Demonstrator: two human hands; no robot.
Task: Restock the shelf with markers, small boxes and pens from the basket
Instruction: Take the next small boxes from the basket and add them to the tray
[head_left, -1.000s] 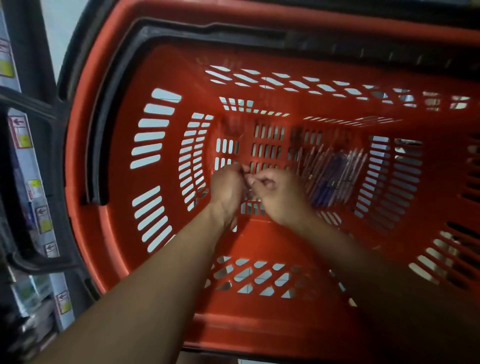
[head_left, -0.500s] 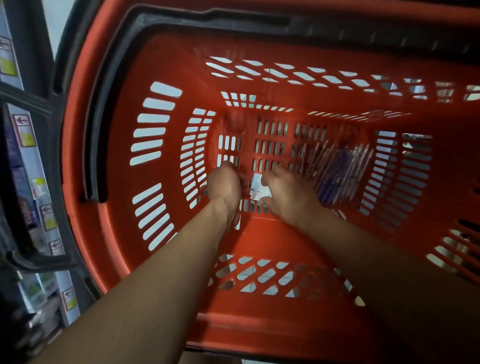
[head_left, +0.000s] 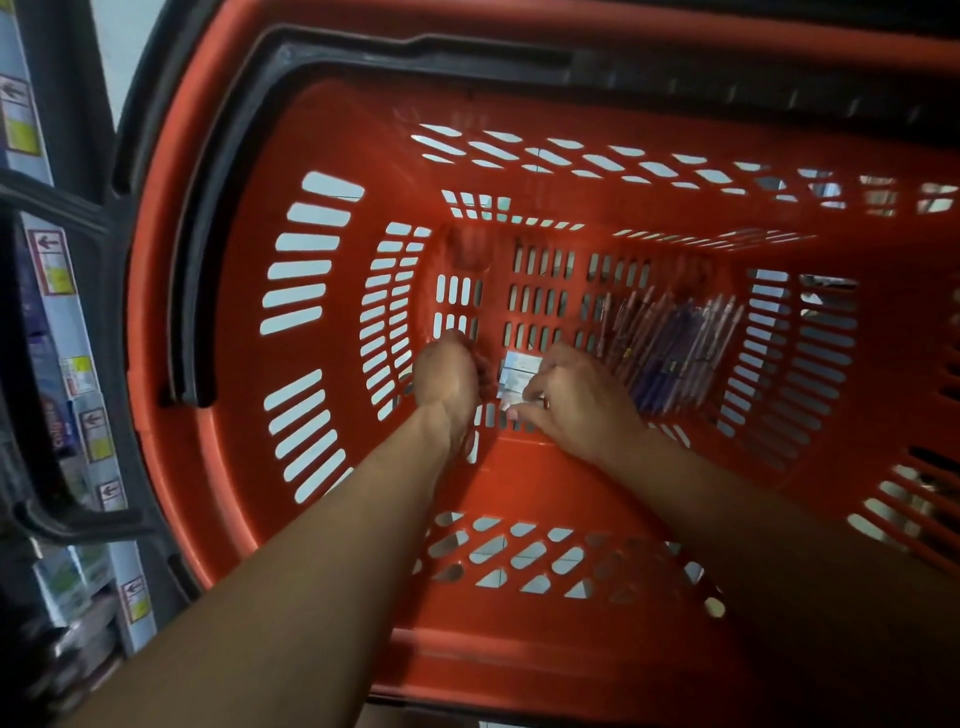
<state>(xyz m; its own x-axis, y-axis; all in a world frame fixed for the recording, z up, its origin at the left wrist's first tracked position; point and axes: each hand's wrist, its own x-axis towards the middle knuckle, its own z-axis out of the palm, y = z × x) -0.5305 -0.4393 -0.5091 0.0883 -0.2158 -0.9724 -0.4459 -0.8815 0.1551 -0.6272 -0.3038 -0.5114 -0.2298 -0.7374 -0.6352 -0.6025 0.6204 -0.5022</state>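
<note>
Currently both hands are reaching down to the floor of the red basket. Small white box is lying on the basket floor between them. Right hand is pinching the box with thumb and curled fingers. Left hand is sitting just beside the box, fingers curled under; can't tell if it's holding anything. Pens are lying on the basket floor, just past the right hand.

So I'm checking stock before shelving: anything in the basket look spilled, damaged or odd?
Nothing stands out. The pens lie loose in a heap on the basket floor, and both hands are at a small white box.
</note>
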